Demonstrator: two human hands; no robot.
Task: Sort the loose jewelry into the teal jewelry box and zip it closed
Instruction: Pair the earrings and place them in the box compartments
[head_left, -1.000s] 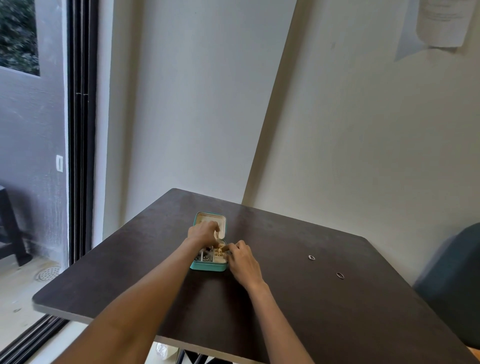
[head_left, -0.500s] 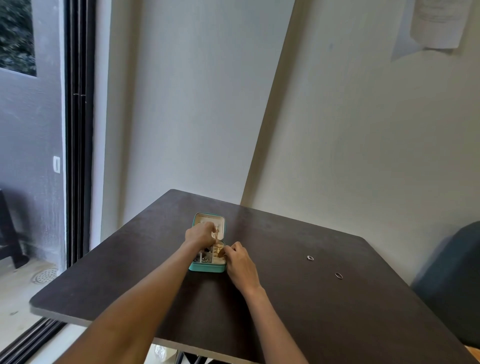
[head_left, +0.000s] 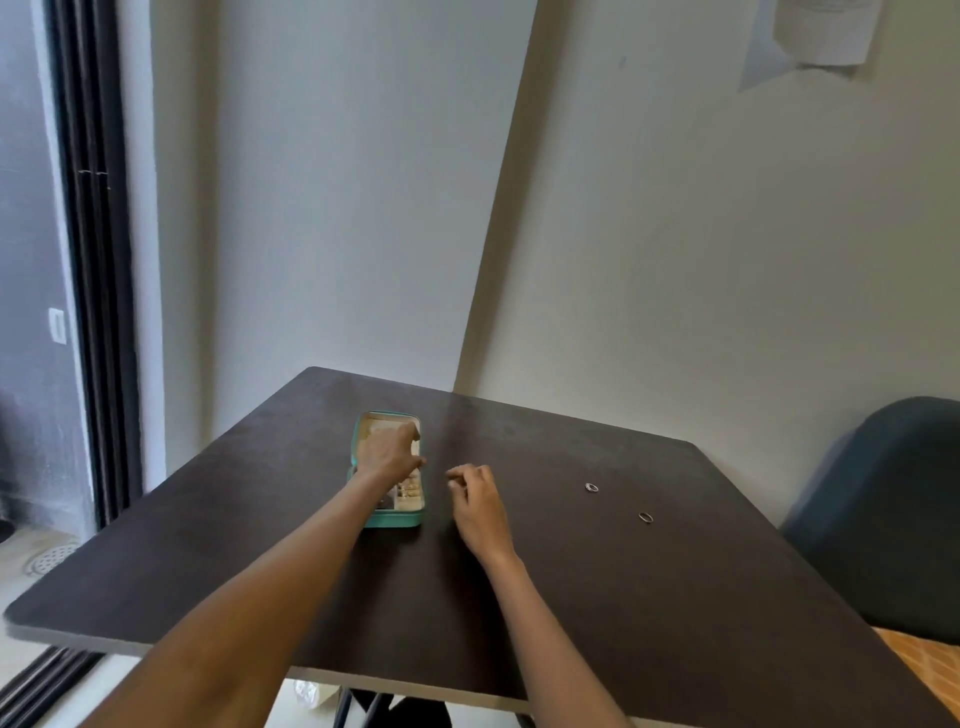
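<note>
Right hand hung loosely curled, empty, mid-frame; the rings at right looked tiny, slippery, needing a fingertip pinch

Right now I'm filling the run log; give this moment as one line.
left hand: over open box | right hand: beside box, fingers curled, hold unclear | two rings: loose on table | box: unzipped

Single head-worn wide-angle view, forward and down across the dark table toward a wall corner.
</note>
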